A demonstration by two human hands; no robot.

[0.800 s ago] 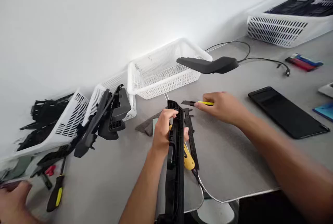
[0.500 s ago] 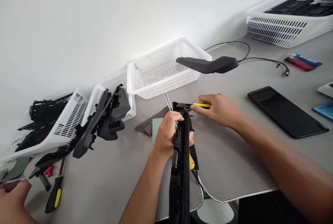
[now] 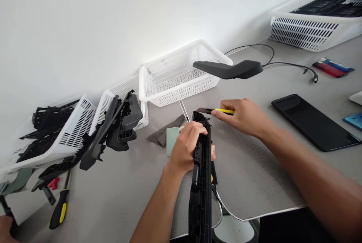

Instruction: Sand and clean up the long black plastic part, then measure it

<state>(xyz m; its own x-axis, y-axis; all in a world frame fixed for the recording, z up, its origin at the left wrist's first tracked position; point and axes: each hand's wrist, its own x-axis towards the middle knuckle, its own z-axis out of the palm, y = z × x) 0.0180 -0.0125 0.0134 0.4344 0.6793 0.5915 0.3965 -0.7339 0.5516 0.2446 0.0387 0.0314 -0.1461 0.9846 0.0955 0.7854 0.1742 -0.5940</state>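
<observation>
My left hand (image 3: 185, 147) is wrapped round a long black plastic trim piece (image 3: 201, 186). The ribbed inner side of the trim shows, and it runs from the table's middle down to the bottom of the view. In my right hand (image 3: 244, 118) is a yellow utility knife (image 3: 224, 110), pinched by its handle. Its dark blade points left over the upper end of the trim; whether it touches cannot be told. Beyond my left hand lie a pale green card (image 3: 172, 140) and a dark grey cloth (image 3: 158, 133). Behind the trim a black and yellow item is mostly hidden.
A white basket (image 3: 181, 94) stands at the wall with a dark trim piece (image 3: 234, 69) across its right side. More baskets with black parts stand left and right. A screwdriver (image 3: 59, 209) lies left, a black phone (image 3: 313, 122) right. Part of another person's hand (image 3: 5, 228) shows lower left.
My left hand and the trim have shifted slightly right. The knife has moved a little up and right along the trim's end. The other person's hand has drawn back toward the lower left.
</observation>
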